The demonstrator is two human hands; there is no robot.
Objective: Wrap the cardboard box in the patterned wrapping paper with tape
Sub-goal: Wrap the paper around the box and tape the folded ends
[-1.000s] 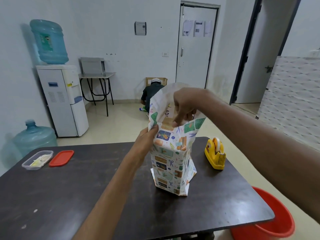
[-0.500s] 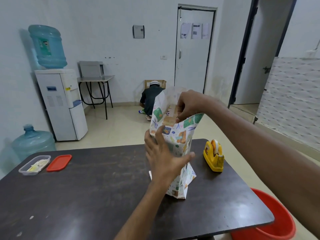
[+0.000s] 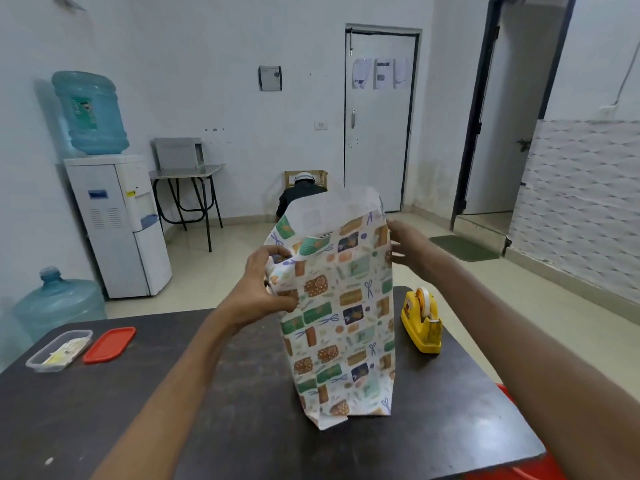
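The patterned wrapping paper (image 3: 341, 317) stands upright on the dark table (image 3: 207, 410), wrapped as a tall sleeve around the box, which is hidden inside. Its top end is open and shows the white inner side. My left hand (image 3: 266, 289) grips the paper's upper left edge, thumb and fingers curled round a fold. My right hand (image 3: 405, 249) touches the upper right edge with fingers spread and fairly straight. A yellow tape dispenser (image 3: 422, 320) sits on the table just right of the parcel.
A clear plastic tub (image 3: 59, 351) and its red lid (image 3: 110, 344) lie at the table's left. A red bucket (image 3: 519, 469) stands below the table's right corner. A water dispenser (image 3: 117, 223), a loose water jug (image 3: 59, 303) and a crouching person (image 3: 301, 195) are beyond.
The parcel has turned so a broad patterned face is toward me. My left hand moved up to the upper left edge. My right hand left the top opening and went to the right edge.
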